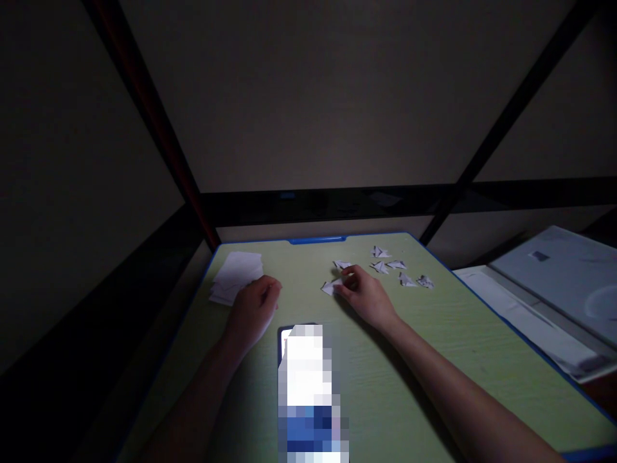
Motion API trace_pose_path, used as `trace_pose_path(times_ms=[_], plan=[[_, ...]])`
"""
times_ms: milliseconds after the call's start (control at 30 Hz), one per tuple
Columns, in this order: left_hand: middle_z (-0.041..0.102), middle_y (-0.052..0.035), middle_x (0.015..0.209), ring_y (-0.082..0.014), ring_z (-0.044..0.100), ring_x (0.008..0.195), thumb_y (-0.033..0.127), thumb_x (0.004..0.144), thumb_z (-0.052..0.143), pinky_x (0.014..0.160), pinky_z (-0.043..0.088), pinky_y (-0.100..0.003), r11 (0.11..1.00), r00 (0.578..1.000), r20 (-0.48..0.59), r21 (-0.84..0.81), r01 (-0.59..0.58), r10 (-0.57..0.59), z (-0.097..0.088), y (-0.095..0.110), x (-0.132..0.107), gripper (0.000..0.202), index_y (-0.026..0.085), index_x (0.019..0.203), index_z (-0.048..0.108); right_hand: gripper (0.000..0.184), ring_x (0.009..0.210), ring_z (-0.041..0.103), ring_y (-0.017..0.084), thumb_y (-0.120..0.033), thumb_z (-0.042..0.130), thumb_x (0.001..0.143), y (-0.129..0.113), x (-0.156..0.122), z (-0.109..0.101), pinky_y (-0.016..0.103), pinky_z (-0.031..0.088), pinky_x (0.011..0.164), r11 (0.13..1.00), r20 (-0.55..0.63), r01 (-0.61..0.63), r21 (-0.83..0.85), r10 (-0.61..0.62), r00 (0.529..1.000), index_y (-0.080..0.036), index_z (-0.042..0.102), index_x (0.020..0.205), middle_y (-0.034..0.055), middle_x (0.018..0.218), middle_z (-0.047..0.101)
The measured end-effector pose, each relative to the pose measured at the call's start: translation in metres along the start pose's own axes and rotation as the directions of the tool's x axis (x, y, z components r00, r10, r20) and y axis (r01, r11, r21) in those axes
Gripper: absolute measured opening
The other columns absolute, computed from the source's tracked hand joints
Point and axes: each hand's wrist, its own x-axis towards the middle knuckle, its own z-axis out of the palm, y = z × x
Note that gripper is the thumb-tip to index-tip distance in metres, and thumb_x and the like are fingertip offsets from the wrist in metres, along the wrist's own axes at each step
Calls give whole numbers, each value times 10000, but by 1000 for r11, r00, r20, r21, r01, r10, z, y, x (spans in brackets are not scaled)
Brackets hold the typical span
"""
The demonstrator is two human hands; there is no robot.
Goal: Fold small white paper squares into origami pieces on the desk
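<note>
The right hand (369, 299) is bending over the nearer fold (328, 288), which is lying at its fingertips on the table (299, 270); the thumb seems to be touching its edge, but I cannot tell whether the fingers are clamping it. Another fold (340, 263) is lying just beyond those fingers, and six others (380, 267) are sitting beyond and to the right. The left hand (253, 308) is resting curled, fingers together, nothing showing in it, with paper (236, 273) lying just beyond. The step in hand is probably placing or picking up that fold; the next move is calling for a light touch, sparing its neighbour.
</note>
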Motion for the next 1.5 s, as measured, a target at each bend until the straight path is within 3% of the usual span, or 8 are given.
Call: trace_pose_path(times_ms=[133, 300, 433, 533, 733, 1133, 1367, 1500], plan=[[557, 22, 589, -113, 522, 534, 280, 872, 428, 517, 372, -209, 995, 997, -6, 71, -71, 71, 5, 8, -4, 225, 174, 731, 568, 221, 587, 553, 133, -253, 585, 754, -12, -5, -2, 253, 442, 554, 985, -13, 68, 160, -67, 998, -195, 530, 960, -12, 690, 589], [617, -5, 816, -106, 539, 597, 262, 775, 613, 543, 415, -211, 985, 986, -2, -31, -168, 168, 15, 22, -16, 246, 204, 1013, 583, 185, 671, 547, 134, -221, 599, 786, -41, -30, -13, 276, 462, 643, 921, -87, 221, 321, -203, 975, -206, 539, 960, -1, 739, 570], [606, -6, 806, -107, 540, 631, 220, 767, 638, 530, 412, -196, 972, 975, -4, -75, -224, 224, 17, 34, -24, 214, 205, 978, 599, 190, 771, 573, 144, -134, 624, 771, -57, -49, -17, 296, 466, 707, 857, -150, 376, 352, -345, 926, -238, 580, 924, 14, 841, 611], [602, -12, 765, -105, 550, 650, 172, 824, 566, 548, 415, -193, 942, 945, -23, -68, -327, 326, 15, 39, -26, 65, 182, 865, 616, 255, 812, 578, 152, -97, 639, 747, -61, -52, -17, 310, 469, 727, 835, -156, 435, 337, -406, 901, -246, 578, 946, 13, 870, 616], [631, -37, 786, -121, 582, 691, 129, 835, 545, 615, 453, -224, 860, 855, -95, 28, -510, 510, 11, 36, -26, 109, 167, 900, 624, 196, 878, 568, 174, -87, 643, 734, -62, -47, -23, 342, 455, 758, 833, -166, 464, 302, -433, 886, -228, 598, 862, 25, 904, 585], [641, -46, 798, -126, 595, 696, 120, 837, 531, 623, 475, -236, 836, 835, -52, 77, -544, 548, 10, 36, -27, 147, 165, 944, 622, 227, 892, 558, 180, -73, 634, 726, -62, -50, -27, 351, 461, 750, 826, -89, 490, 278, -486, 870, -251, 640, 867, 35, 949, 555], [646, -39, 812, -110, 582, 638, 178, 817, 586, 597, 472, -230, 894, 892, -50, 15, -448, 448, 13, 42, -29, 223, 168, 1040, 579, 219, 886, 560, 181, -71, 615, 747, -62, -51, -30, 341, 466, 724, 814, -74, 531, 235, -529, 845, -246, 636, 876, 39, 944, 561], [640, -37, 833, -94, 572, 628, 198, 821, 588, 592, 474, -217, 884, 886, -54, -65, -464, 461, 13, 49, -30, 155, 168, 973, 594, 194, 884, 568, 194, -90, 617, 750, -64, -51, -32, 365, 463, 742, 822, -95, 514, 245, -507, 857, -245, 628, 866, 42, 933, 578]])
